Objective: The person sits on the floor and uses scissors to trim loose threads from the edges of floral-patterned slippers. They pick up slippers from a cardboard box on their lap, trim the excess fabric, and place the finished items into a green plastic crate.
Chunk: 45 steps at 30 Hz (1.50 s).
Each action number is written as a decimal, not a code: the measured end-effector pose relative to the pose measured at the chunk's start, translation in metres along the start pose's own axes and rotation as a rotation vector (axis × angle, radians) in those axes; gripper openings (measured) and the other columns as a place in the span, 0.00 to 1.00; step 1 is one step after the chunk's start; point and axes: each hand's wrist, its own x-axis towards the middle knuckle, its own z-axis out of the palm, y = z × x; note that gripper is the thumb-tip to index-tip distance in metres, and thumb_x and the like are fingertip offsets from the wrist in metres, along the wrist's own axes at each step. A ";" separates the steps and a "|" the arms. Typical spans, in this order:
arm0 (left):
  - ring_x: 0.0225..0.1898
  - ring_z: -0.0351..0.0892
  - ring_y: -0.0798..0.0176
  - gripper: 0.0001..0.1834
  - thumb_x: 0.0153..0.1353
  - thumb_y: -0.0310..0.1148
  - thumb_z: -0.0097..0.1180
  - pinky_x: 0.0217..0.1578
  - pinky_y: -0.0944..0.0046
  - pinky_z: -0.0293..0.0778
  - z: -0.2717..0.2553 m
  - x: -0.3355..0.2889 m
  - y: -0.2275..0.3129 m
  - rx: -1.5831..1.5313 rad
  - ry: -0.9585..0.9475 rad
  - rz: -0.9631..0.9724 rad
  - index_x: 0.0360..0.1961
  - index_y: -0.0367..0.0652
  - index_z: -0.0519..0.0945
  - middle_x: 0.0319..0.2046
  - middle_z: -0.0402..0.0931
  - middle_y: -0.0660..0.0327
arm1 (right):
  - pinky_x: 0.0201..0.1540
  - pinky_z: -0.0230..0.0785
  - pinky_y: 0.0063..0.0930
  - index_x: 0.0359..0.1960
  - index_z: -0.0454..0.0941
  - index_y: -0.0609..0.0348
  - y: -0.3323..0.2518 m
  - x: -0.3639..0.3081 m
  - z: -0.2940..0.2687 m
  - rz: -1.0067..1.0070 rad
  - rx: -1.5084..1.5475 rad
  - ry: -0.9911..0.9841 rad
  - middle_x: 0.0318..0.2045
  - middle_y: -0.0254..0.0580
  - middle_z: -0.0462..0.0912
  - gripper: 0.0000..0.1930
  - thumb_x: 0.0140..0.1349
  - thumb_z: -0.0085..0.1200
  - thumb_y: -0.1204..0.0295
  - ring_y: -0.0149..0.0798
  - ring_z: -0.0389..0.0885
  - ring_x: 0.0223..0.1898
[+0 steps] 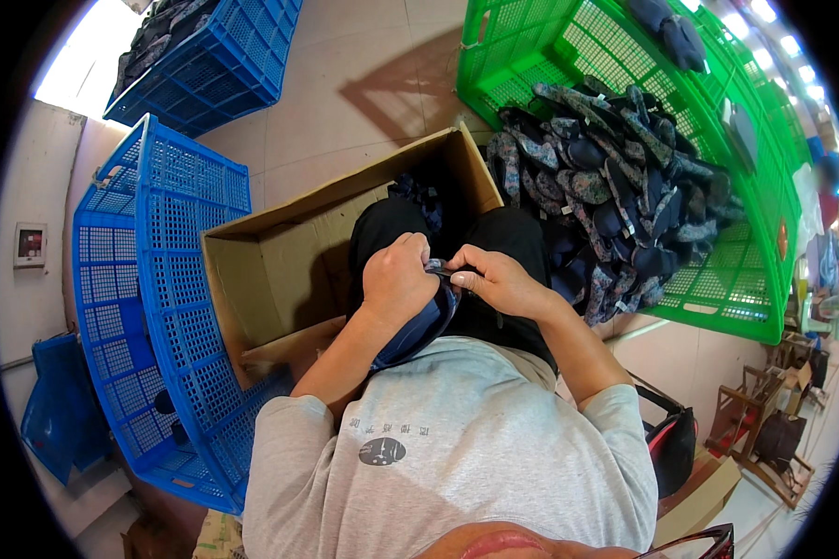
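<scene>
In front of my lap, my left hand (396, 276) is closed on a dark blue fabric piece (408, 333) that looks like a cap, with a patterned edge. My right hand (500, 281) pinches a narrow patterned strap (436, 266) of the same cap between thumb and fingers. The two hands are close together, and the strap spans the small gap between them. Most of the cap hangs below my left hand, partly hidden by the hand and forearm.
An open cardboard box (280, 261) stands around my knees, with dark patterned cloth (416, 196) inside. To the right, a green crate (727, 298) holds a heap of similar patterned caps (606, 186). Blue crates (191, 307) stand on the left and far left. Wooden stools (750, 410) are at the right.
</scene>
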 end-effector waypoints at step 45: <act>0.38 0.77 0.49 0.09 0.47 0.26 0.57 0.39 0.54 0.75 0.016 0.034 0.012 0.283 0.171 0.153 0.32 0.41 0.79 0.35 0.74 0.53 | 0.52 0.71 0.44 0.61 0.68 0.51 0.034 0.025 0.053 0.118 -0.280 0.687 0.48 0.57 0.79 0.31 0.52 0.60 0.75 0.60 0.78 0.48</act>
